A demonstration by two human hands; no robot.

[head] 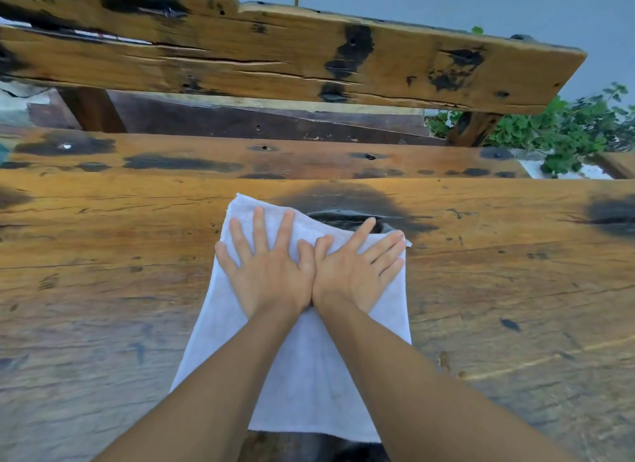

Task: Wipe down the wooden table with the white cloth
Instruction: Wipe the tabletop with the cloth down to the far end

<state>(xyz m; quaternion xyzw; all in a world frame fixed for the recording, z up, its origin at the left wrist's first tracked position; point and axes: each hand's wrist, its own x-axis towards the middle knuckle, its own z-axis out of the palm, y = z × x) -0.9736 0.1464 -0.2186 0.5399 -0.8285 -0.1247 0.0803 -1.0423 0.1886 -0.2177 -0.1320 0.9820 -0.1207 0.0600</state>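
We press the white cloth [302,368] flat on the wooden table [103,272]. Its long side runs from us toward the far edge. Our left hand [266,272] and right hand [354,272] lie side by side on its far end, fingers straight and spread, thumbs touching. We see no writing.

I see the white cloth [302,368] spread flat lengthwise on the wooden table [498,282], a knotted, dark-stained plank top; its near hem appears to reach the table's edge.
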